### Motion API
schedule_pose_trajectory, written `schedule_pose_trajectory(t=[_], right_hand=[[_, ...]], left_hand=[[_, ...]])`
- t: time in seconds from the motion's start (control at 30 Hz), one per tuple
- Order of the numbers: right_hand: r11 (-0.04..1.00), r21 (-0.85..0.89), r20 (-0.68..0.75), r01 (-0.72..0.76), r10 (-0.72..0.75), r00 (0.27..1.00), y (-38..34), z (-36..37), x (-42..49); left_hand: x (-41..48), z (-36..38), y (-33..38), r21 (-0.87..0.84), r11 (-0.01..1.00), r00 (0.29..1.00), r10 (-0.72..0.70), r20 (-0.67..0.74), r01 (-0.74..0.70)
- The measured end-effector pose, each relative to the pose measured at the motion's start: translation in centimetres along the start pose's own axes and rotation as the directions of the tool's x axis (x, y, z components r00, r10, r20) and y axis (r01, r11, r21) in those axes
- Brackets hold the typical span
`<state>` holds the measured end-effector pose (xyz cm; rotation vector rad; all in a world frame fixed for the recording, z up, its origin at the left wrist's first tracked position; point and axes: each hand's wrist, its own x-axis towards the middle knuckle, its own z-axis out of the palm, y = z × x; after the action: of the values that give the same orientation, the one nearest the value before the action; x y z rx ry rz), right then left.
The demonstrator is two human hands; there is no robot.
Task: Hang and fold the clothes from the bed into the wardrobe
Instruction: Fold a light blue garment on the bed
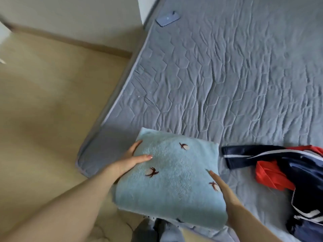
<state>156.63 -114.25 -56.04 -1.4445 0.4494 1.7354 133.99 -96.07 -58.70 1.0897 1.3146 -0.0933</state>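
Lower centre of the frame, over the bed's (227, 75) near corner, the folded blue towel (167, 180) is gripped from both sides, thumbs on top, with the left hand (130, 160) at its left edge and the right hand (222, 187) at its right, its long axis running up-frame.

A pale sky blue is being shown by the folded towel (171, 172), with small dark reddish-brown sprig motifs, each tipped by a pinkish-white blob, being scattered over its pile. A greyish blue is being shown by the bed cover (227, 75), which is being crossed by a quilted pattern of stitched hexagons and edged in paler piping. Navy, bright red and thin white stripes are being displayed by the shiny garment (305, 172). A pale lavender blue is being shown by the phone (167, 19). The floor (43, 102) is being seen in light tan, the skirting (70, 40) in darker brown.
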Motion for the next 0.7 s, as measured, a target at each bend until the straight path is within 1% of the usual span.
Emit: schedule_pose_trajectory(t=[0.1,0.17,0.27,0.37,0.47,0.57,0.67,0.7], right_hand=[[0.989,-0.126,0.093,0.073,-0.061,0.994,-3.5,5.4,-2.6],[0.968,-0.224,0.181,0.110,-0.069,0.981,-5.3,10.0,-4.4],[0.930,-0.324,0.242,0.176,-0.098,0.965,-6.8,15.8,-6.6],[0.905,-0.379,0.293,0.193,-0.080,0.953,-7.7,21.1,-8.1],[0.852,-0.465,0.358,0.241,-0.068,0.931,-7.5,27.2,-9.5],[0.778,-0.534,0.458,0.331,-0.062,0.887,-6.4,35.5,-11.9],[0.725,-0.557,0.532,0.405,-0.063,0.844,-4.8,43.3,-13.0],[0.709,-0.562,0.555,0.426,-0.057,0.830,-3.8,46.4,-13.4]], left_hand=[[-4.0,-4.2,2.1,-0.105,0.991,0.990,0.074,-0.122,-0.087],[-7.0,-7.7,3.3,-0.162,0.974,0.958,0.115,-0.262,-0.161],[-11.4,-12.2,4.3,-0.246,0.938,0.911,0.134,-0.390,-0.243],[-15.2,-16.0,5.1,-0.297,0.907,0.886,0.148,-0.439,-0.298],[-18.7,-20.8,5.2,-0.275,0.892,0.823,0.163,-0.544,-0.358],[-22.9,-27.2,4.4,-0.275,0.862,0.754,0.169,-0.635,-0.425],[-26.8,-33.5,3.1,-0.315,0.818,0.721,0.164,-0.673,-0.481],[-28.3,-36.3,2.4,-0.323,0.796,0.699,0.168,-0.695,-0.512]])
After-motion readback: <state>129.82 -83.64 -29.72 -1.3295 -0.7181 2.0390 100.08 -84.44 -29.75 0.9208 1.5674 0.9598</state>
